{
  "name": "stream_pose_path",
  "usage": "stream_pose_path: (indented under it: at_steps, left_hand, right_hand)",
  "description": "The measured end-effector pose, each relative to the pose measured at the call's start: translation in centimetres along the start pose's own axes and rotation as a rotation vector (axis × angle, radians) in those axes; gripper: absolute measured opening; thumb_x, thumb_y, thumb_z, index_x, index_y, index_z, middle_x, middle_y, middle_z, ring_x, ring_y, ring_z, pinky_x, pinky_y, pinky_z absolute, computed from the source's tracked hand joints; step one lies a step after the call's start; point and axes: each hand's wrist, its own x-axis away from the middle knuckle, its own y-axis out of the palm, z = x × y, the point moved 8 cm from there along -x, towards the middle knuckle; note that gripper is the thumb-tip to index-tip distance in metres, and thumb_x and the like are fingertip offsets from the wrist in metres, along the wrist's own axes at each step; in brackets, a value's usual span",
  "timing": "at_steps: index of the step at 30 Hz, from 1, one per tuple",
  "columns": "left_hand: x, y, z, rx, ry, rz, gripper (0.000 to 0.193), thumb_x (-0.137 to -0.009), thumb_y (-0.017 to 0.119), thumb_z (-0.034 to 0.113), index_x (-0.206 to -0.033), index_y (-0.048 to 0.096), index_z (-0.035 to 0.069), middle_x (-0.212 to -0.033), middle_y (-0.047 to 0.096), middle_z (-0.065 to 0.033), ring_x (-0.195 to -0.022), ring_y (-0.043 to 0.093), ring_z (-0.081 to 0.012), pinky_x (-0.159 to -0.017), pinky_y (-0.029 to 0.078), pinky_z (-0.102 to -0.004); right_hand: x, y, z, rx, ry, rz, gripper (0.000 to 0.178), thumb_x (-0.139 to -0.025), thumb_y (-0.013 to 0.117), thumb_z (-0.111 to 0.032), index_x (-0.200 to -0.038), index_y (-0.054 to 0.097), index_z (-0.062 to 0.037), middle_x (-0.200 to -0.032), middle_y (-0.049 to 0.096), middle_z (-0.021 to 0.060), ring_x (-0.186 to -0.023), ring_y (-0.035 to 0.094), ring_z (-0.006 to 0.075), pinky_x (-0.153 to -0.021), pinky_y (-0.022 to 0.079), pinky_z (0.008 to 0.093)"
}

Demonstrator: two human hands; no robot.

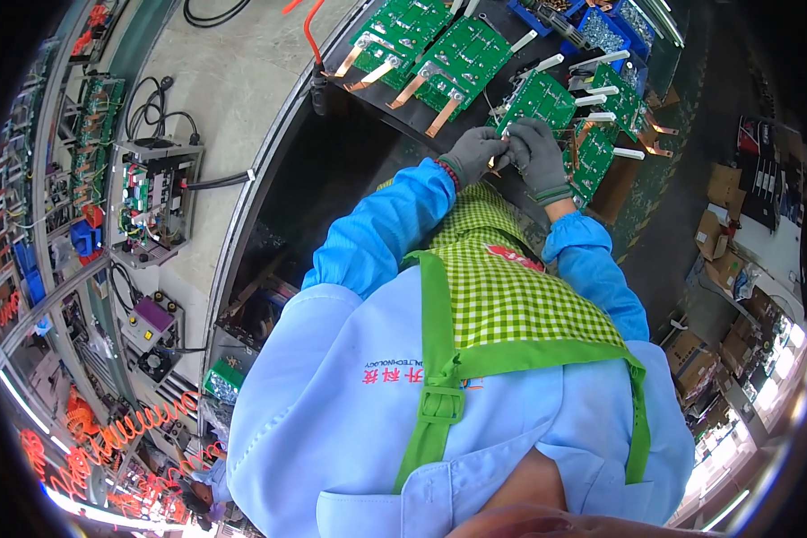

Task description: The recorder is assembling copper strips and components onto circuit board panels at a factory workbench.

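As the grey-gloved left hand (473, 156) nears the grey-gloved right hand (540, 158), fingers curled, any grip indiscernible, flat green circuit board (548, 98) at their one o'clock

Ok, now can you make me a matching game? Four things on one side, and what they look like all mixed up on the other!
Things:
1. left hand
2. circuit boards
3. apron
4. left sleeve

Looks:
A. green and white checks, worn on the person's front
B. bright blue, covering the forearm
C. in a grey glove, close to the other hand
D. flat and green, with copper-coloured strips

Right pairs: 1-C, 2-D, 3-A, 4-B
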Motion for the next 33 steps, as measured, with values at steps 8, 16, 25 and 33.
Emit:
stream_pose_path:
  at_steps: [8, 16, 25, 33]
  left_hand:
    - [-0.2, -0.4, 0.5, -0.078, 0.018, -0.051, 0.014, -0.083, 0.054, 0.001, -0.095, 0.057, -0.004, -0.085, 0.061, -0.0100, -0.072, 0.061, -0.0157, -0.062, 0.051, -0.0261]
    - [1.3, -0.4, 0.4, 0.021, -0.116, -0.074, 0.022, -0.086, 0.054, 0.006, -0.106, 0.053, -0.004, -0.091, 0.059, -0.0104, -0.078, 0.061, -0.0172, -0.067, 0.050, -0.0273]
    - [3.9, -9.5, -5.2, 0.078, -0.183, 0.042, 0.026, -0.089, 0.050, 0.004, -0.114, 0.046, -0.004, -0.100, 0.060, -0.0185, -0.092, 0.061, -0.0255, -0.079, 0.053, -0.0324]
    - [6.7, -2.2, -6.8, 0.004, -0.226, 0.111, 0.024, -0.093, 0.055, 0.024, -0.101, 0.054, 0.002, -0.080, 0.060, -0.0067, -0.065, 0.056, -0.0092, -0.057, 0.046, -0.0199]
  right_hand:
    - [0.2, -0.1, 0.2, 0.040, 0.133, -0.038, 0.020, -0.081, 0.065, -0.022, -0.093, 0.061, -0.0067, -0.106, 0.055, 0.0130, -0.092, 0.059, 0.0322, -0.076, 0.050, 0.0399]
    - [0.6, -3.3, -2.8, 0.028, 0.019, -0.014, 0.020, -0.081, 0.065, -0.021, -0.093, 0.060, -0.0058, -0.101, 0.059, 0.0125, -0.091, 0.060, 0.0288, -0.072, 0.050, 0.0376]
    - [1.7, -8.4, 8.8, 0.404, 0.180, -0.047, 0.017, -0.085, 0.056, -0.023, -0.099, 0.059, -0.0121, -0.100, 0.060, 0.0130, -0.088, 0.059, 0.0343, -0.076, 0.048, 0.0447]
    - [1.2, -7.8, 10.0, 0.390, 0.189, -0.300, 0.025, -0.085, 0.054, -0.021, -0.110, 0.058, -0.0167, -0.105, 0.058, 0.0122, -0.090, 0.059, 0.0347, -0.074, 0.049, 0.0470]
